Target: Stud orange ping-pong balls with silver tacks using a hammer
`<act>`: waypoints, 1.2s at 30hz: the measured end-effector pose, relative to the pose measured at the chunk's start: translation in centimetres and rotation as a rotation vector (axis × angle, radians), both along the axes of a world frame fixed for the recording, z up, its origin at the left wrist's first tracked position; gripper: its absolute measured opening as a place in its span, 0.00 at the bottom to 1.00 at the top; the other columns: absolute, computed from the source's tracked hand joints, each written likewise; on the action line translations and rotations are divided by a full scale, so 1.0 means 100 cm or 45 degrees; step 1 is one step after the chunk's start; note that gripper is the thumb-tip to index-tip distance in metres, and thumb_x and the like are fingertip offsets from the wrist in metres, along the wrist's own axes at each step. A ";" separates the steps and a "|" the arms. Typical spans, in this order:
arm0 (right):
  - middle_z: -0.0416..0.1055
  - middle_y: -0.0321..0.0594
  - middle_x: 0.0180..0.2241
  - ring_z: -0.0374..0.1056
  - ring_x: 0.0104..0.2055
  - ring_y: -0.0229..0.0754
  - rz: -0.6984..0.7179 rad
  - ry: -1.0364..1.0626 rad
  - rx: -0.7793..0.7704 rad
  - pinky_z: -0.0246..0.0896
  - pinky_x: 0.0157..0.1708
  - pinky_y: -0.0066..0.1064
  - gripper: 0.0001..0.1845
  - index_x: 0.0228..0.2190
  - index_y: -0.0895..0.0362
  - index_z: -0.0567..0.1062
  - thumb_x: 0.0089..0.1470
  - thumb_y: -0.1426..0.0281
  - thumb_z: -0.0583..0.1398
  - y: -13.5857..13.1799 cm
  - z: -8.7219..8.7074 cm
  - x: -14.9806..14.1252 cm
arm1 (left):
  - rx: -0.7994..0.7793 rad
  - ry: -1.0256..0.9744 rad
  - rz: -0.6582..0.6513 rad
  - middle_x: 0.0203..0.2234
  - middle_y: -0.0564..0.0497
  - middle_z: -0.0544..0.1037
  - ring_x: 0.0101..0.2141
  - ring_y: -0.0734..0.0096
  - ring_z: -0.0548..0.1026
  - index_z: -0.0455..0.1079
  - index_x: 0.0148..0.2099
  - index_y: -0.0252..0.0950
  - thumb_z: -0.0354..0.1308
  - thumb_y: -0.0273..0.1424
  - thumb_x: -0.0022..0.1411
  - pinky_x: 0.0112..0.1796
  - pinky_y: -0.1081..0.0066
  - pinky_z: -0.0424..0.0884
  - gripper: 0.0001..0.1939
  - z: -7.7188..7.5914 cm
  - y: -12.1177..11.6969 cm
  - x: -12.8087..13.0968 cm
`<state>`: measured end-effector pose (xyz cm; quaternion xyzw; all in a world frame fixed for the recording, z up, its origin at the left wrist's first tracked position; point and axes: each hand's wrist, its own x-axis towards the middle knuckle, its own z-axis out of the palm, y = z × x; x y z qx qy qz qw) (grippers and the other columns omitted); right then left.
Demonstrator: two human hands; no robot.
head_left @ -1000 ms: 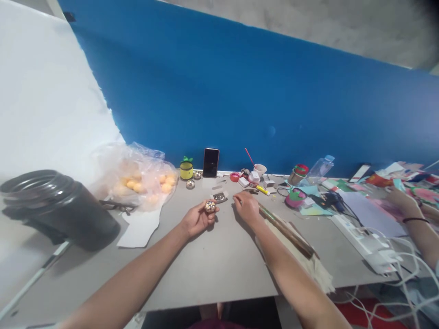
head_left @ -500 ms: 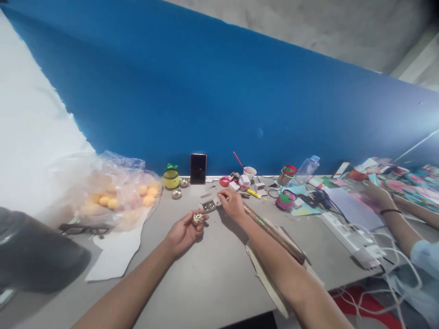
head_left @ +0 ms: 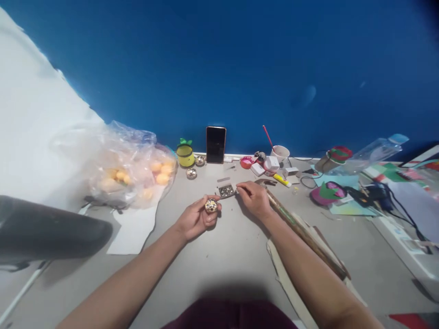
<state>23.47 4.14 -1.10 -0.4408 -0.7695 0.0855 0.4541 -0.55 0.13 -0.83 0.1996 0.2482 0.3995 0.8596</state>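
In the head view my left hand (head_left: pixel 199 218) is closed around a small round ball studded with gold and silver shiny pieces (head_left: pixel 211 205). Just beyond it lies a small open box (head_left: pixel 226 191) with tiny shiny bits inside. My right hand (head_left: pixel 253 199) is beside the box's right edge, thumb and forefinger pinched together; whatever is between them is too small to make out. Two similar shiny balls, a nearer one (head_left: pixel 191 173) and a farther one (head_left: pixel 200 161), rest at the back left. Partly under my right forearm lies a hammer (head_left: pixel 295 224) with a wooden handle.
A phone (head_left: pixel 216 145) leans on the blue wall beside a yellow pot (head_left: pixel 185 156). Clear bags of orange balls (head_left: pixel 161 171) and a dark cylinder (head_left: pixel 51 228) are at left. A white cup (head_left: pixel 280 153), yellow tube (head_left: pixel 282 180) and plastic bottle (head_left: pixel 377 151) stand or lie at right.
The view has shifted and tilted down, and the co-worker's arms at right are out of sight. My left hand still holds the ball; my right hand stays by the box, fingers pinched.
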 end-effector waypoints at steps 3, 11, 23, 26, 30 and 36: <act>0.82 0.41 0.34 0.77 0.35 0.43 0.016 -0.019 -0.029 0.68 0.39 0.32 0.09 0.37 0.54 0.81 0.66 0.70 0.60 -0.003 0.001 0.000 | -0.028 0.017 0.000 0.35 0.43 0.80 0.21 0.77 0.66 0.77 0.48 0.33 0.61 0.41 0.69 0.23 0.74 0.59 0.16 0.001 -0.001 0.001; 0.82 0.42 0.34 0.77 0.35 0.44 -0.011 -0.038 -0.089 0.68 0.37 0.32 0.08 0.36 0.55 0.81 0.64 0.71 0.60 -0.003 0.001 0.002 | 0.014 0.045 0.000 0.42 0.43 0.79 0.25 0.79 0.67 0.75 0.56 0.34 0.68 0.31 0.63 0.26 0.74 0.59 0.19 0.010 -0.007 0.001; 0.82 0.41 0.34 0.77 0.36 0.44 -0.005 -0.044 -0.149 0.69 0.39 0.32 0.09 0.36 0.53 0.82 0.65 0.69 0.60 -0.006 0.004 0.000 | 0.056 0.059 -0.144 0.34 0.51 0.75 0.21 0.82 0.62 0.72 0.48 0.37 0.66 0.26 0.61 0.25 0.75 0.55 0.13 0.018 -0.011 0.002; 0.82 0.41 0.34 0.77 0.36 0.44 -0.001 -0.033 -0.175 0.70 0.39 0.33 0.10 0.35 0.53 0.82 0.65 0.69 0.60 -0.006 0.004 -0.001 | 0.138 0.159 -0.088 0.37 0.49 0.76 0.23 0.80 0.65 0.72 0.48 0.37 0.69 0.27 0.60 0.26 0.73 0.58 0.15 0.015 -0.012 0.004; 0.82 0.42 0.34 0.77 0.37 0.44 -0.002 -0.033 -0.179 0.70 0.40 0.32 0.10 0.36 0.53 0.82 0.65 0.69 0.60 -0.006 0.004 -0.001 | 0.333 0.404 0.020 0.39 0.49 0.76 0.23 0.81 0.66 0.71 0.49 0.37 0.69 0.35 0.62 0.27 0.73 0.59 0.15 0.009 -0.015 0.008; 0.82 0.41 0.35 0.78 0.37 0.44 0.002 -0.037 -0.182 0.69 0.40 0.32 0.09 0.36 0.53 0.82 0.65 0.69 0.60 -0.005 0.003 0.002 | 0.540 0.804 0.082 0.37 0.48 0.76 0.24 0.79 0.65 0.71 0.50 0.36 0.66 0.41 0.65 0.26 0.74 0.59 0.17 0.008 -0.021 0.010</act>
